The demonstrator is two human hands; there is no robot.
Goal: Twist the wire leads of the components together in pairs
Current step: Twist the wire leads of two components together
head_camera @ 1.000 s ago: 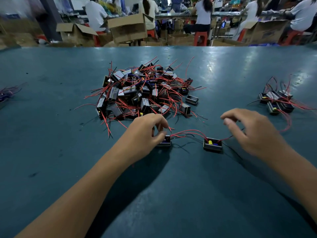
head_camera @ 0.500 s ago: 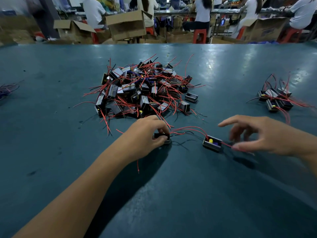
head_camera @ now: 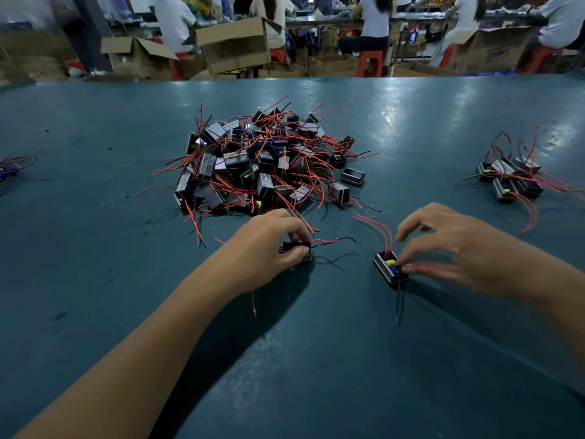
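Two components | left hand (head_camera: 269,245) grips one (head_camera: 299,250) | right hand (head_camera: 456,248) pinches other's (head_camera: 387,269) lead (red)

**No legible text**

Nothing readable anywhere in view. Faint dark print on the side of the cardboard box (head_camera: 500,53) at far right, too blurred to make out. Plain brown faces on the open box (head_camera: 234,49) behind the table's far edge. Small glowing screen (head_camera: 413,36) in the background, content unreadable. No markings discernible on the black component casings in the pile (head_camera: 266,163).
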